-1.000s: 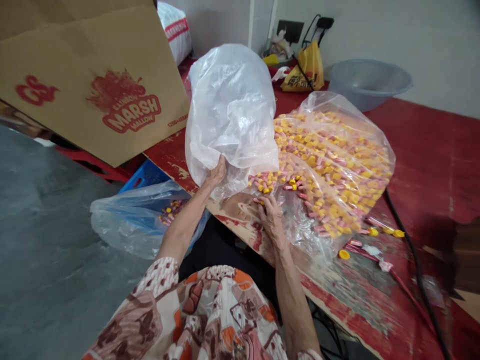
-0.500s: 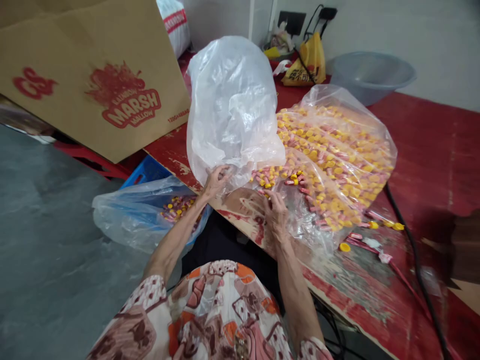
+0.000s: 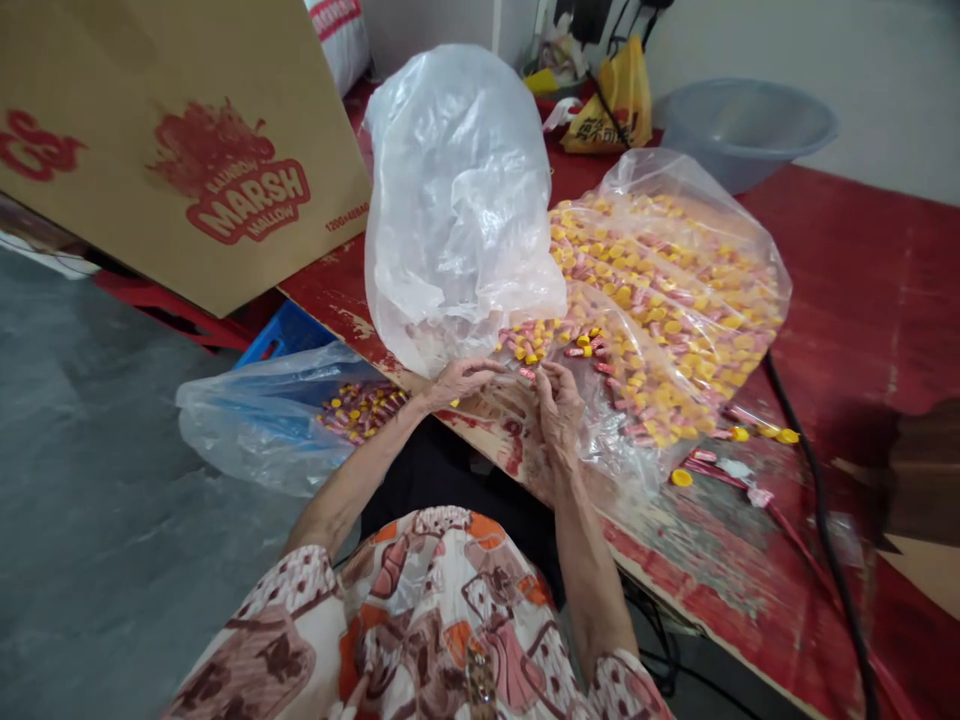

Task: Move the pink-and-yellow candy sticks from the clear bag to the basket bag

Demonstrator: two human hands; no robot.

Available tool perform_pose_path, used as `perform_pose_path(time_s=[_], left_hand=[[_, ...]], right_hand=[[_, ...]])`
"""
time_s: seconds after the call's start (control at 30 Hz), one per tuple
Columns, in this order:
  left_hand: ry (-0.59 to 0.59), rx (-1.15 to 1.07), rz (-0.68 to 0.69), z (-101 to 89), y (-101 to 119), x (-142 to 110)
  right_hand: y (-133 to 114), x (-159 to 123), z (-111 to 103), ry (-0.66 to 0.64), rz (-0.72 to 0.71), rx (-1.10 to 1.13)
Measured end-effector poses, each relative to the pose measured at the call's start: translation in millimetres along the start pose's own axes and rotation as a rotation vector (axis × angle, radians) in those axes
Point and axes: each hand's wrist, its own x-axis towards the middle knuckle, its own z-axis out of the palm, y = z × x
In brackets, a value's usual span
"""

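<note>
My left hand (image 3: pixel 463 380) reaches over the table's front edge, fingers stretched rightward. A small yellow cap (image 3: pixel 454 403) shows under its lower edge; whether the palm holds it is hidden. My right hand (image 3: pixel 559 405) is closed in a pinch, with a small red-and-white wrapped tube (image 3: pixel 528 374) at its fingertips. Just beyond lies a heap of small pink tubes with yellow caps (image 3: pixel 531 342), spilling from a clear plastic bag (image 3: pixel 697 290) full of them. Behind my left hand stands a puffed-up translucent bag (image 3: pixel 457 190).
Below the table's left edge, another plastic bag (image 3: pixel 232 420) lines a blue crate (image 3: pixel 289 335) and holds more capped pieces. A large carton (image 3: pixel 247 90) stands left. A grey basin (image 3: pixel 742 130) is at the back. A black cable (image 3: pixel 817 480) crosses the right side.
My left hand has moved right, away from the puffed-up bag, toward my right hand. The yellow cap has come into sight beneath it. The view has shifted slightly.
</note>
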Motion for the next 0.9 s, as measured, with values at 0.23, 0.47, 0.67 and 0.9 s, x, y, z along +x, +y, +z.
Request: perform_pose_path(time_s=[0.23,0.47,0.67,0.9], left_hand=[[0.022,-0.237,-0.123,16.2,-5.0,-5.2],[0.128,-0.273,-0.088,21.6,-4.0,-2.4],[0.174,-0.157,0.004,18.8,-6.4,-2.7],[0.12,0.4,0.167,17.6,-3.3,-8.1]], right_hand=[[-4.7,4.7,1.6,-0.134,0.175,0.162],[-0.2,11.1,-5.5,-0.127,0.198,0.197],[2.2,6.7,-2.1,-0.219,0.173,0.21],[8.8,-2.4,5.5,-0.288,-0.11,-0.066]])
